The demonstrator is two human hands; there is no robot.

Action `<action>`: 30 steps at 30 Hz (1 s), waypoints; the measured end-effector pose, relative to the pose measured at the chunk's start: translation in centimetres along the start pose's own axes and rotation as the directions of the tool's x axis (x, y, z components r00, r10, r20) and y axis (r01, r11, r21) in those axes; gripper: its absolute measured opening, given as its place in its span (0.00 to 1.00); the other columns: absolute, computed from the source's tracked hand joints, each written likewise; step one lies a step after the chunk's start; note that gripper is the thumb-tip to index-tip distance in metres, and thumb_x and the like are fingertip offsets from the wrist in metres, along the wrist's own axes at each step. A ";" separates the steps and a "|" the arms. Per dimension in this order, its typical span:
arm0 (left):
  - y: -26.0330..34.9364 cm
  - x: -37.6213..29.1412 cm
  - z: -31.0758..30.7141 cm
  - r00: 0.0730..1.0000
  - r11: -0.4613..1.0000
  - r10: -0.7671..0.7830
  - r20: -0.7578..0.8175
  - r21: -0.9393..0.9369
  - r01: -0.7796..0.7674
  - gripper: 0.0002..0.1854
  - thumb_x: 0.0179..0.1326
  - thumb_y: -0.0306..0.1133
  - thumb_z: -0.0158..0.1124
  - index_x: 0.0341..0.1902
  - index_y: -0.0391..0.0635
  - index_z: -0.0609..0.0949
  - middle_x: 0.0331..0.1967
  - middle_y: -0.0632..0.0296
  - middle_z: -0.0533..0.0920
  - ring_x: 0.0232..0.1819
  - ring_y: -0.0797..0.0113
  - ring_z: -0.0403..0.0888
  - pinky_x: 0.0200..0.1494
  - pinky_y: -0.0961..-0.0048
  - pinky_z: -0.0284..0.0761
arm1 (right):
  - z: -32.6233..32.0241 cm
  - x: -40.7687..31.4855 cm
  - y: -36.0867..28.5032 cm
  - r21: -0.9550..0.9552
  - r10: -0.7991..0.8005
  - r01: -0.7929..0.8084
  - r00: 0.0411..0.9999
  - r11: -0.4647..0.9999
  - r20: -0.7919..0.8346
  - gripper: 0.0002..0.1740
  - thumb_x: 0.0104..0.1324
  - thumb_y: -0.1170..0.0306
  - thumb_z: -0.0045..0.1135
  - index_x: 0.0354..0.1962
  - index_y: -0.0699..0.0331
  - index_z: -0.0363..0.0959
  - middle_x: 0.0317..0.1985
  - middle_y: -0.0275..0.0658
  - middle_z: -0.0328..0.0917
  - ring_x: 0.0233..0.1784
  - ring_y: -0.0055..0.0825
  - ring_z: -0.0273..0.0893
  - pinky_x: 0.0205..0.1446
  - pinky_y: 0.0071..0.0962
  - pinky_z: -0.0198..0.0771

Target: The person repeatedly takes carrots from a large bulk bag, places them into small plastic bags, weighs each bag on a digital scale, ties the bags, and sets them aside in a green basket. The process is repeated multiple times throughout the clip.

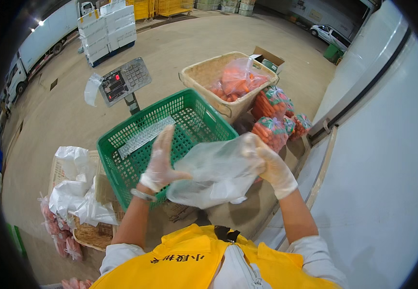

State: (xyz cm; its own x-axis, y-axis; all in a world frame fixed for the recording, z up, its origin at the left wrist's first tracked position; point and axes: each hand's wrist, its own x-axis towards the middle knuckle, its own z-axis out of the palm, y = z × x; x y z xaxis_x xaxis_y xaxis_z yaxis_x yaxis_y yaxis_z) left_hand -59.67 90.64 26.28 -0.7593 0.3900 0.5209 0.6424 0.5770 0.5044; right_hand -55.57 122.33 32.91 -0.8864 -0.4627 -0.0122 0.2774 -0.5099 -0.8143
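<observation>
My right hand (272,164), in a thin glove, grips a translucent plastic bag (212,169) by its upper right part. The bag hangs blurred and loose in front of me, with no contents that I can make out. My left hand (162,164), gloved too, is spread with thumb apart from fingers, beside the bag's left side. It is over a green plastic crate (107,169), whose floor holds a strip of clear bubbled plastic (145,137). Behind the crate rises the display of a digital scale (126,81) with lit red digits.
Behind the crate, a cream plastic basket (201,72) holds bagged carrots (236,81). More carrot bags (270,132) lie at its right, near a white wall panel (382,188). White plastic bags (75,195) cover baskets at left. White boxes (107,32) stand stacked farther back.
</observation>
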 end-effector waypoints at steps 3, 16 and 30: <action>-0.2 5.2 4.3 0.992 0.992 0.009 0.125 -0.125 0.006 0.56 0.37 0.46 0.78 0.68 0.37 0.58 0.63 0.47 0.65 0.63 0.54 0.64 0.65 0.63 0.59 | -0.3 6.5 -1.9 -0.286 0.236 -0.171 0.949 0.943 0.210 0.29 0.56 0.65 0.63 0.53 0.60 0.62 0.42 0.29 0.68 0.31 0.10 0.67 0.31 0.11 0.64; -15.9 -1.2 5.6 0.381 0.313 -0.924 -0.030 -0.628 0.713 0.16 0.60 0.35 0.58 0.49 0.39 0.79 0.30 0.67 0.77 0.30 0.76 0.71 0.30 0.75 0.69 | -6.9 22.4 5.6 -0.782 0.662 0.482 0.740 -0.396 0.121 0.33 0.49 0.52 0.63 0.53 0.53 0.71 0.47 0.40 0.76 0.53 0.35 0.74 0.55 0.36 0.68; -12.5 26.0 10.3 0.769 0.683 -0.607 -0.201 0.363 0.634 0.37 0.44 0.29 0.66 0.62 0.38 0.67 0.54 0.54 0.73 0.54 0.61 0.71 0.56 0.69 0.66 | -62.6 42.1 -18.3 -0.841 -0.632 -0.538 0.633 0.056 -0.447 0.33 0.53 0.59 0.62 0.55 0.62 0.67 0.47 0.57 0.74 0.51 0.47 0.74 0.57 0.38 0.68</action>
State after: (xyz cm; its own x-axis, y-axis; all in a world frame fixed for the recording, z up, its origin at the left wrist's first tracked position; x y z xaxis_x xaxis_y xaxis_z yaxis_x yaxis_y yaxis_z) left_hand -88.50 100.94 26.44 -0.9529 -0.1951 0.2324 -0.0809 0.9016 0.4250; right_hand -121.18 157.57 10.96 -0.9021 0.3536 0.2475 0.1811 0.8306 -0.5266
